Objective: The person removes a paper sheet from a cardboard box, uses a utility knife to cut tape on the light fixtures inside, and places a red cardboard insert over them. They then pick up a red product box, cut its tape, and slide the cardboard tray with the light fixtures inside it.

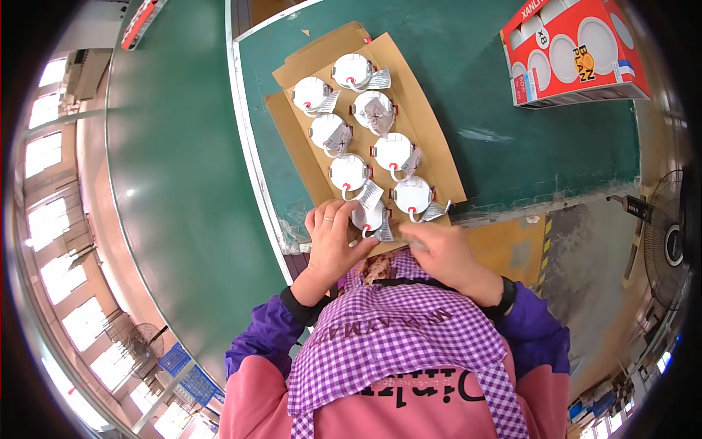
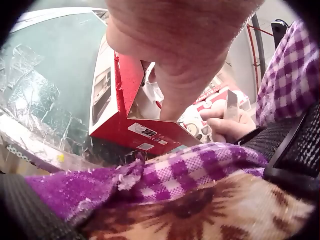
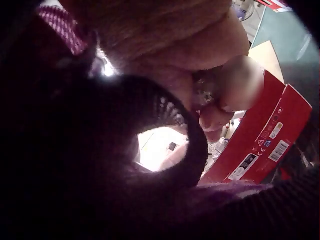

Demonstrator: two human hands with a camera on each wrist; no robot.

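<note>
Several white round light fittings [image 1: 393, 152], with short white cables, red parts and printed tags, lie in two rows in an open cardboard box [image 1: 439, 124]. My left hand [image 1: 333, 233], with a ring on one finger, grips the nearest left fitting [image 1: 368, 216], thumb and fingers at its sides. In the left wrist view its fingers reach down inside the box's red wall [image 2: 150, 131]. My right hand [image 1: 447, 252] is at the box's near right corner, fingers curled. A pale strip [image 2: 232, 102] shows at those fingers in the left wrist view; I cannot tell whether they hold it.
A closed red box [image 1: 567, 62] with round windows stands at the back right of the green table [image 1: 482, 157]. A second green surface [image 1: 175, 183] runs along the left. A fan [image 1: 669, 241] is at the far right. The box's near end is close to the apron [image 1: 395, 322].
</note>
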